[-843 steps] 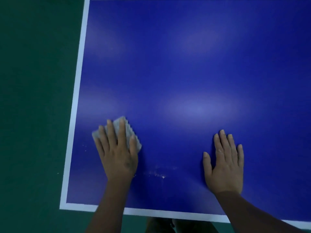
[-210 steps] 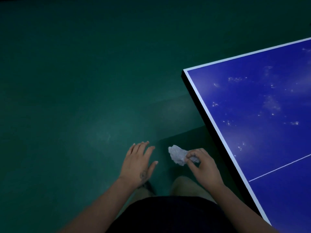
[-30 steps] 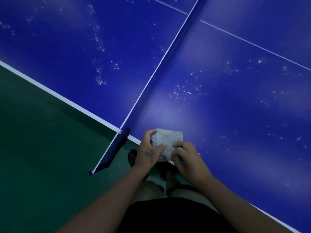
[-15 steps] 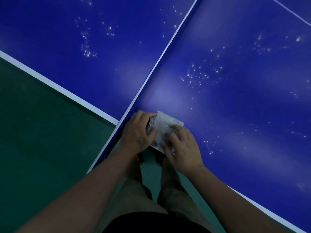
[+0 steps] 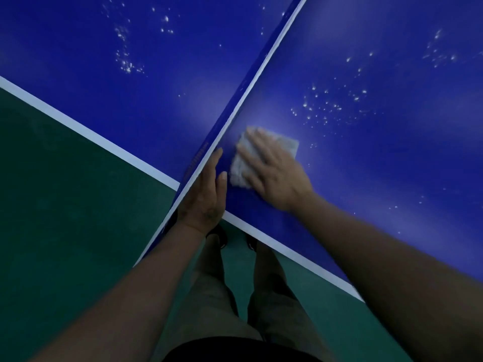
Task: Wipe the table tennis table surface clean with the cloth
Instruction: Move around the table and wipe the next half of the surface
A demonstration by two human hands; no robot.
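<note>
The right hand (image 5: 274, 178) presses the pale grey folded cloth (image 5: 287, 146) flat, fingers straight, onto the speckled blue table (image 5: 392, 165); the flat, empty left hand (image 5: 206, 194) beside it braces.

Net (image 5: 251, 82) walls off the left; open blue table (image 5: 392, 165) runs right and ahead, only white specks (image 5: 326, 105) scattered there.

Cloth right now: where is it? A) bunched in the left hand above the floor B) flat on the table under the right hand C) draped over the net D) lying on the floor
B: the cloth lies on the blue table with the right hand spread flat on it.
</note>
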